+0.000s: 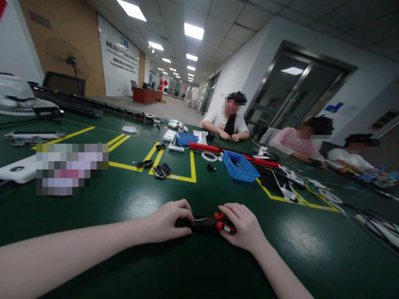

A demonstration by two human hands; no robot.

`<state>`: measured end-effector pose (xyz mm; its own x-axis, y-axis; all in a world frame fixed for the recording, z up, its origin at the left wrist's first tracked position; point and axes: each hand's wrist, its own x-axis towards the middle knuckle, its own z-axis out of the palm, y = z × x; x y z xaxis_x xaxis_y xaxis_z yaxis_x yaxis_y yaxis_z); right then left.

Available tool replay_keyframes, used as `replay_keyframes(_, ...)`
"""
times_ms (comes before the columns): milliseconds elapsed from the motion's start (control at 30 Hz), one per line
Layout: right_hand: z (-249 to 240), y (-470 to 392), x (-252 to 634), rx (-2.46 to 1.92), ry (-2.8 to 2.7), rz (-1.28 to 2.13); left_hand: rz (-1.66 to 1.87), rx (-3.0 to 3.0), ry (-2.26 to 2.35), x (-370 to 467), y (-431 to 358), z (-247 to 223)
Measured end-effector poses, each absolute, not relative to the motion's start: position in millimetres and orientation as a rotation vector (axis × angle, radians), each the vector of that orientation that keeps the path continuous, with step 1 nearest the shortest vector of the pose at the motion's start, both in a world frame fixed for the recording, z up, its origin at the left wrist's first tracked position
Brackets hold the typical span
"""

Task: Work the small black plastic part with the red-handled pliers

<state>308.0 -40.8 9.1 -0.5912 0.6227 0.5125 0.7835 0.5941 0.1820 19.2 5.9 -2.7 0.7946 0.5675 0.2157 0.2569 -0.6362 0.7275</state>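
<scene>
Low over the green table (143,270), my right hand (246,227) grips a pair of red-handled pliers (222,226), its fingers on the handles. The handles are spread somewhat apart, and the metal jaws point left towards my other hand. My left hand (166,221) is closed on a small black part (181,223) between thumb and fingers. The jaw tips reach this part; I cannot make out whether they grip it. Most of the black part is hidden by my left fingers.
Ahead lie clusters of black parts (162,170), a blue bin (240,167), a smaller blue bin (186,138) and a white ring (209,156). A white power bank (18,169) lies left. Cables (370,220) run along the right. Across the table sit several people (229,120).
</scene>
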Motion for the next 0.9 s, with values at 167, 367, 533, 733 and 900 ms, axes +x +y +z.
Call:
replay_keyframes(167, 8.7, -43.5, 306.8, -1.184, -2.43, -0.521, 0.557, 2.261, 0.618, 19.4, 5.5, -2.6)
replay_keyframes(367, 7.8, -44.3, 307.5, -1.209, -2.461, -0.456, 0.539, 2.251, 0.623, 19.5, 6.0, -3.9)
replay_keyframes(533, 7.1, -43.5, 308.3, -1.215, -2.474, -0.449, 0.54, 2.254, 0.613, 19.1, 6.0, -3.4)
replay_keyframes(733, 9.0, -44.8, 307.7, -1.216, -2.479, -0.473, 0.5, 2.258, 0.602, 20.1, 6.3, 1.7)
replay_keyframes(900, 10.8, -45.1, 308.6, -1.238, -2.5, -0.488, 0.439, 2.249, 0.6, 20.5, 9.2, 5.3)
